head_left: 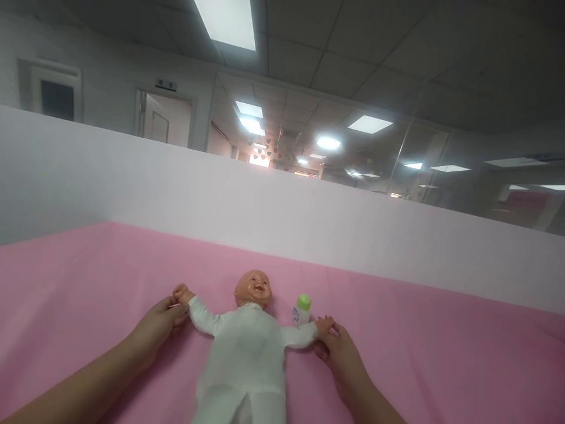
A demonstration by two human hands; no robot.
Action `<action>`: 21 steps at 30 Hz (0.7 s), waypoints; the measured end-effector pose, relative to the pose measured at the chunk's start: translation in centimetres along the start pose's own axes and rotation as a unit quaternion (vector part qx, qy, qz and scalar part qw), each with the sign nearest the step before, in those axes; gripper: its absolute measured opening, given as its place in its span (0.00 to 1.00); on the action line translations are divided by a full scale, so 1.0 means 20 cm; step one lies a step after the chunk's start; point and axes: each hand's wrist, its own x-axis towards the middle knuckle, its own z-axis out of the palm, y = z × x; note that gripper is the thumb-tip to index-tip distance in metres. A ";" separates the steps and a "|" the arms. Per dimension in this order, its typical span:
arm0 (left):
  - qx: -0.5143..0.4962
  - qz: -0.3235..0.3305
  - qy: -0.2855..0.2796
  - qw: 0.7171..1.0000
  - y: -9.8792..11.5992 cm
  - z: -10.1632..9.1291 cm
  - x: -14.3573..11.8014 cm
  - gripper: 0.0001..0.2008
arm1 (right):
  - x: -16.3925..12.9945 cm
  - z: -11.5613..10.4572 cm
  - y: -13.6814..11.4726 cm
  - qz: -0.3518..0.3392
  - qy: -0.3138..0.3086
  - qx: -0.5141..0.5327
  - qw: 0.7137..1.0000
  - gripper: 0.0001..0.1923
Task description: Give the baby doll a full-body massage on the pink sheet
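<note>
Both my arms stretched forward, hands spread apart.
My left hand point(155, 325) pinches with curled fingers; my right hand point(339, 353) lies palm down, fingertips closed in a light grip.

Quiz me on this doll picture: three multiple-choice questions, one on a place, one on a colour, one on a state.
1. Where does the small bottle stand?
A. beside the doll's head
B. at the doll's feet
C. in a hand

2. What colour is the bottle's cap?
A. red
B. green
C. blue

3. How does the doll lie?
A. face down
B. curled on its side
C. on its back, arms spread

Answers: 1 A, it stands on the pink sheet by the head. 2 B, the cap is green. 3 C, the left hand and right hand each hold a wrist, arms out.
</note>
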 end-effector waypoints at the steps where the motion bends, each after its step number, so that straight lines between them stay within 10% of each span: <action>1: -0.004 -0.004 -0.003 1.000 0.00 0.00 0.00 0.17 | 0.00 -0.01 0.00 0.013 -0.002 0.006 1.000 0.38; 8: 0.051 0.079 -0.010 0.995 0.05 0.06 -0.09 0.23 | -0.03 0.04 -0.04 -0.018 0.028 -0.021 0.999 0.48; 12: 0.183 0.178 -0.048 0.966 0.06 0.13 -0.19 0.23 | -0.15 0.11 -0.06 -0.130 -0.026 -0.130 0.983 0.36; 17: 0.389 0.381 -0.131 0.828 0.01 0.15 -0.25 0.15 | -0.26 0.17 -0.05 -0.315 -0.157 -0.336 0.874 0.18; 21: 0.469 0.489 -0.163 0.717 -0.02 0.13 -0.23 0.17 | -0.22 0.18 0.01 -0.443 -0.273 -0.391 0.759 0.23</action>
